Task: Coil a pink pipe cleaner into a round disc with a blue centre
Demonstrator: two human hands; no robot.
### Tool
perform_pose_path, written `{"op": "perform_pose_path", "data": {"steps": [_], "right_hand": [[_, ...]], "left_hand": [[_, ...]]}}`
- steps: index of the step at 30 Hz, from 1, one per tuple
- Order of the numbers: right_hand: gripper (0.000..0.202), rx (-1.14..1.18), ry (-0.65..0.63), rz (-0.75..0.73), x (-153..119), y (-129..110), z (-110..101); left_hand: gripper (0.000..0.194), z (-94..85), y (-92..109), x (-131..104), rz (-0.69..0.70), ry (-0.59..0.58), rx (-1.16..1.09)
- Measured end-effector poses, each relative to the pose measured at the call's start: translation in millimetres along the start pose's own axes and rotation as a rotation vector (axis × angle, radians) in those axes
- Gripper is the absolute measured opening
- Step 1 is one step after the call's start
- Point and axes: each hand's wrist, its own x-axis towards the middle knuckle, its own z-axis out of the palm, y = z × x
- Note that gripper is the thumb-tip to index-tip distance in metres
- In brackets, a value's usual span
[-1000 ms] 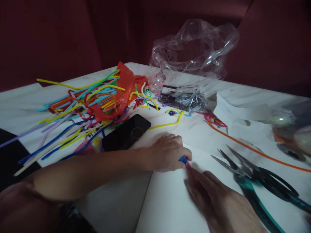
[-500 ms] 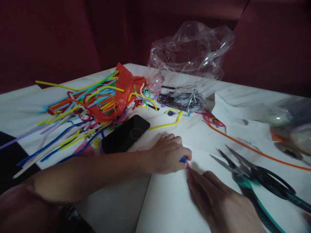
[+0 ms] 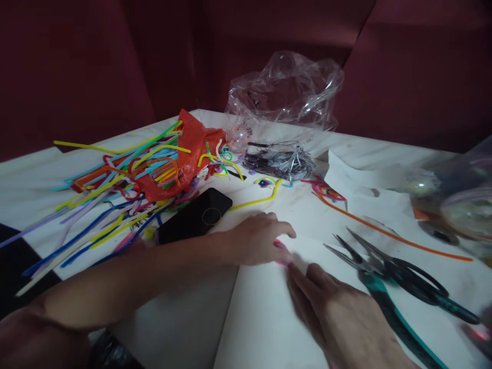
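Observation:
Over the white paper, my left hand [image 3: 258,240] holds a small pink and blue pipe-cleaner coil [image 3: 283,262]. Its thumb lies over the coil, the index finger is lifted, and most of the coil is hidden. My right hand [image 3: 342,312] is closed, its fingertips touching the coil's right side. A bit of pink shows below that hand at the bottom edge, so the pink pipe cleaner seems to run through its fingers. Right of my hands lie green-handled pliers [image 3: 384,297] and dark scissors [image 3: 411,271].
A black phone [image 3: 196,215] lies behind my left forearm. Many coloured pipe cleaners spill from a red bag [image 3: 196,146] at left. Behind are a dark wire bundle [image 3: 280,163], a clear plastic bag [image 3: 284,92] and coiled shapes [image 3: 328,191]. An orange pipe cleaner [image 3: 392,233] stretches right.
My left index finger has lifted and straightened away from the coil, showing more pink. My right fingertips stay close beside it. The whole view has shifted slightly.

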Motion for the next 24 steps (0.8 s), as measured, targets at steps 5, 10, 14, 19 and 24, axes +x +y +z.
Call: {"op": "perform_pose_path", "data": {"steps": [5,10,14,19,24], "right_hand": [[0.040,-0.007,-0.017,-0.023,-2,4,-1],[0.044,-0.009,-0.038,-0.053,-3,14,-4],[0.039,-0.014,-0.091,-0.074,-3,22,-7],[0.034,-0.028,-0.120,-0.075,-2,23,-9],[0.029,-0.043,-0.151,-0.071,-1,21,-11]], "left_hand": [[0.037,-15.3,-11,8,-0.135,0.013,0.003],[0.035,-15.4,-9,12,-0.199,-0.114,0.039],[0.039,-18.6,-3,20,-0.233,-0.205,0.067],[0.042,-27.4,1,39,-0.255,-0.291,0.081],[0.037,-31.7,3,54,-0.222,-0.402,0.034]]}}
